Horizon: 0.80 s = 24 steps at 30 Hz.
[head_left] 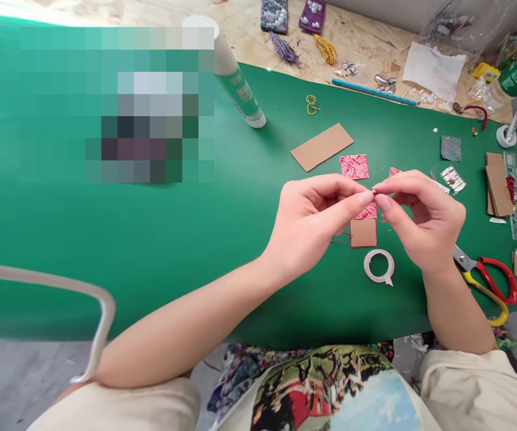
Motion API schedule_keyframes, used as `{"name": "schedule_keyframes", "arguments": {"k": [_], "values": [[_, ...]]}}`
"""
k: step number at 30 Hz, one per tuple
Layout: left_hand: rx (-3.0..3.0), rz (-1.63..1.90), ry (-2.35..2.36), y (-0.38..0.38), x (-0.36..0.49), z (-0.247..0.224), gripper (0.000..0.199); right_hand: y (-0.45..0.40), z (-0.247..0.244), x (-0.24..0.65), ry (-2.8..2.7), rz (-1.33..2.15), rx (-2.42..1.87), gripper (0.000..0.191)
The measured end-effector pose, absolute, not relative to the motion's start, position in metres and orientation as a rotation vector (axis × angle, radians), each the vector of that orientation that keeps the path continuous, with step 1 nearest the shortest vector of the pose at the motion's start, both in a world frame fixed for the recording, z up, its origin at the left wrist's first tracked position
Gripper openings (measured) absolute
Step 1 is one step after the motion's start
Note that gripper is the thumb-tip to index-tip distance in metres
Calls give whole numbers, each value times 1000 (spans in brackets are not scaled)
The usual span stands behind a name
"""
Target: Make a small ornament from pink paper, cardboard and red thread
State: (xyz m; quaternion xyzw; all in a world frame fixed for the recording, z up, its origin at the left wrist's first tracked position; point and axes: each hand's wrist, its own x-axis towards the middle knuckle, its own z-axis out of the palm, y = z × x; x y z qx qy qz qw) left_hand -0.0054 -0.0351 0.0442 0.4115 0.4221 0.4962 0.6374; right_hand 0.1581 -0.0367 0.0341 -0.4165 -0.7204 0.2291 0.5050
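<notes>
My left hand (314, 224) and my right hand (426, 218) meet at the fingertips above the green mat. Both pinch something small and reddish between thumb and forefinger, too small to name. Below the fingertips lie a red-and-white patterned piece (368, 211) and a brown square with a red edge (363, 233). Another patterned square (354, 167) rests just beyond my left fingers. Thin red thread shows beside the brown square. Nearer to me is a roll of white tape (379, 267). A brown cardboard strip (322, 147) lies farther back.
Scissors (487, 281) with red and yellow handles lie beside my right forearm. A green and white bottle (240, 90) stands behind my left hand. A blue pencil (375, 92) lies at the mat's back edge. Cardboard pieces (498, 184) and a clear ruler (515, 197) are at the right.
</notes>
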Motion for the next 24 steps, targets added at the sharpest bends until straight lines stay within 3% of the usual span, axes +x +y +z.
{"name": "schedule_keyframes", "arguments": {"k": [12,24], "values": [[1021,1132,1016,-34,-5,45,32,-31,26,163,-1988,-181,-840,19],[993,1086,1021,-35,-5,45,31,-37,19,171,-1983,-119,-1088,8]]}}
